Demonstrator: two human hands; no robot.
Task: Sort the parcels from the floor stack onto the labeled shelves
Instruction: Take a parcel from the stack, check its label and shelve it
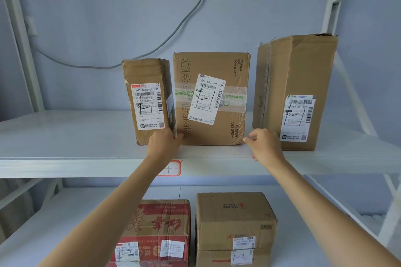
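Pale blue wall [108, 17] behind, grey cable [173, 34] sagging across it, white metal shelving in front. On the upper shelf [65, 136], three cardboard parcels upright in a row: narrow parcel [147, 97] at left, square parcel [211, 97] printed "ORGMAMA" in the middle, tall parcel [297, 93] at right, each with a white shipping label facing out. Narrow parcel touching or nearly touching the square one; tall parcel set apart by a gap.

Left hand [165, 143] at the square parcel's lower left corner, right where it meets the narrow parcel, fingers curled against the corner; a true grip cannot be told. Right hand [264, 145] just off the lower right corner, fingers loosely bent, thumb and forefinger close to the cardboard edge, holding nothing plainly. Both forearms reaching up from below.

Red-bordered tag [171, 168] stuck on the shelf's front edge, partly hidden by the left arm. On the lower shelf [65, 212], red printed carton [158, 230] beside brown carton [235, 227], both with labels marked by hand "1-2".
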